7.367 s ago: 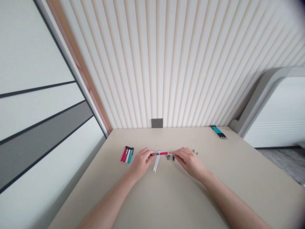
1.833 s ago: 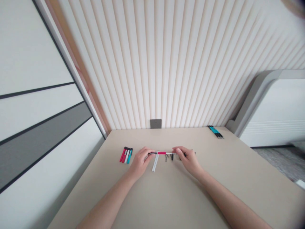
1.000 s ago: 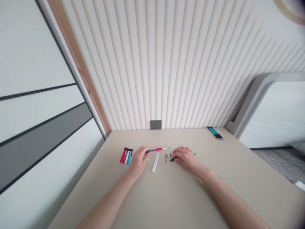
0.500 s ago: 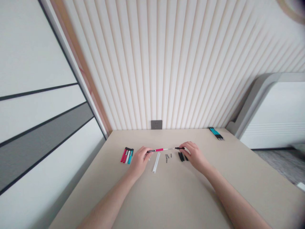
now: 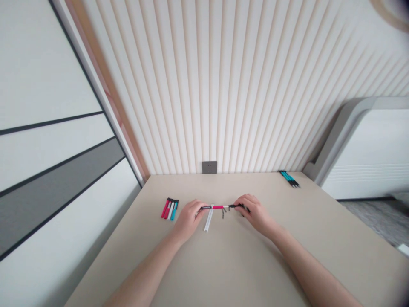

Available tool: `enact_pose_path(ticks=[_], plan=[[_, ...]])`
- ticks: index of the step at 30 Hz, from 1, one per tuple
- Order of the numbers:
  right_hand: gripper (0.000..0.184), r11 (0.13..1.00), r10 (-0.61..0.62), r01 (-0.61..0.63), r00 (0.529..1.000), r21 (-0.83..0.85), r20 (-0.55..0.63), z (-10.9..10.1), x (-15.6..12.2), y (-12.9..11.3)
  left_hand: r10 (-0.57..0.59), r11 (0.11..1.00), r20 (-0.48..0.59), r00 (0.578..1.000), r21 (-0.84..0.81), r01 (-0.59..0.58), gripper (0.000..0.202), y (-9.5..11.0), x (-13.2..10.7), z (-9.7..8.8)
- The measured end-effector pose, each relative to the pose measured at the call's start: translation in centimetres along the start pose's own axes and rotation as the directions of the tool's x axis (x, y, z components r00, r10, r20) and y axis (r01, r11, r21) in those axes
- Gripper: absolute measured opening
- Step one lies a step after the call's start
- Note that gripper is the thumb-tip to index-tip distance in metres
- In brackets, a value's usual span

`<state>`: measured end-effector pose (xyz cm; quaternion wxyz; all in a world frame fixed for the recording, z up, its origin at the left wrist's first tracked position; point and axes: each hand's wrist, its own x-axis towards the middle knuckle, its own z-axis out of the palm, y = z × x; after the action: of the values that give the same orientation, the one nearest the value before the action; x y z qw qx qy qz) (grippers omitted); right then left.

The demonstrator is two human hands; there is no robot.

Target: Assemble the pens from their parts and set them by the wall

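My left hand pinches the black end of a pink pen barrel, held level above the table. A thin white refill sticks out of the barrel's right end. My right hand grips a black pen grip, which now covers the tip of that refill. A short stretch of white shows between grip and barrel. Below them lie white refills and several small springs. More black grips by my right hand are mostly hidden behind its fingers.
Pink, white and turquoise pen barrels lie in a row at the left. Several turquoise pens with black tips rest at the table's back right. A dark wall socket sits just above the table's rear edge.
My right hand has moved left, bringing the black grip over the refill tip; the gap between them has closed. My left hand has shifted slightly right and lower with the barrel.
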<state>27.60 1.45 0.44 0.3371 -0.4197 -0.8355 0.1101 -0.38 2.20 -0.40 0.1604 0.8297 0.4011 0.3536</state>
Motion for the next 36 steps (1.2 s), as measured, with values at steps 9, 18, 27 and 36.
enact_pose_path(ticks=[9, 18, 27, 36], plan=[[0.01, 0.987, -0.008, 0.013, 0.999, 0.163, -0.032, 0.5, -0.1, -1.7, 0.046, 0.999, 0.024, 0.999, -0.013, -0.046, 0.01, 0.6, -0.1, 0.0], [0.019, 0.966, 0.153, -0.14, 0.987, 0.219, -0.046, 1.2, -0.3, -1.3, 0.1, 0.993, 0.004, 0.995, -0.066, -0.099, 0.01, 0.4, -0.2, 0.0], [0.028, 0.935, 0.23, -0.228, 0.973, 0.271, 0.026, 1.0, -0.5, -1.8, 0.017, 0.998, -0.027, 0.999, -0.058, -0.019, 0.011, 0.7, 0.0, -0.3], [0.056, 0.941, 0.246, -0.266, 0.962, 0.207, 0.118, 1.1, -0.5, -1.4, 0.089, 0.994, 0.009, 0.996, -0.057, -0.088, 0.01, 0.5, -0.1, -0.2]])
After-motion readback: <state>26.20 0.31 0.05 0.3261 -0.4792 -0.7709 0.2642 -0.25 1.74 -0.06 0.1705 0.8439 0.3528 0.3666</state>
